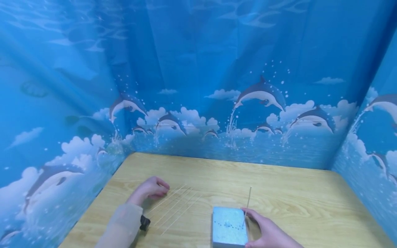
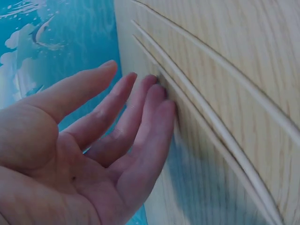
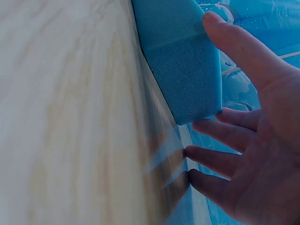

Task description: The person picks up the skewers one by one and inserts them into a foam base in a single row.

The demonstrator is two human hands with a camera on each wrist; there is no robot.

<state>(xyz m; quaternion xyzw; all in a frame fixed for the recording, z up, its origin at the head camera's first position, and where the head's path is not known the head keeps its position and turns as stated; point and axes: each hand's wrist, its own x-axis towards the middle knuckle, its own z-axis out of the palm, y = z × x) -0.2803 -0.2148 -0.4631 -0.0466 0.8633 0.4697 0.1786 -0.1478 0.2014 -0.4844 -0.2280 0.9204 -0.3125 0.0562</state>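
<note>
Sticks [image 2: 204, 102] lie loose and aslant on the wooden table [image 1: 297, 193] beside your left hand [image 1: 153, 188], and picking one of them out looks like the step in hand. The blue block [image 1: 227, 234], which looks like foam, sits to their right near the bottom of the head view, with a row of dark dots, probably holes, across its top. One upright stick [image 1: 247, 203] stands in it near the right edge, its top leaning slightly to the right. Your left fingers are loosely curved and carry nothing, their tips close to the nearest stick; you cannot tell here whether they touch it. Your right hand [image 1: 266, 227] lies along the block's right side, fingers spread and fairly straight, thumb and forefinger at its edge, bracing rather than clasping it. The next move seems to call for a fine pinch on a single stick, with the block kept steady. The sticks lie close together, so you could easily catch two, and the upright one rises right by your right forefinger, where a careless shift might knock it. A black wrist mount [image 1: 144, 223] sits under your left sleeve [image 1: 119, 224], near the sticks' lower ends; a dolphin-printed backdrop [image 1: 198, 69] encloses the table.
</note>
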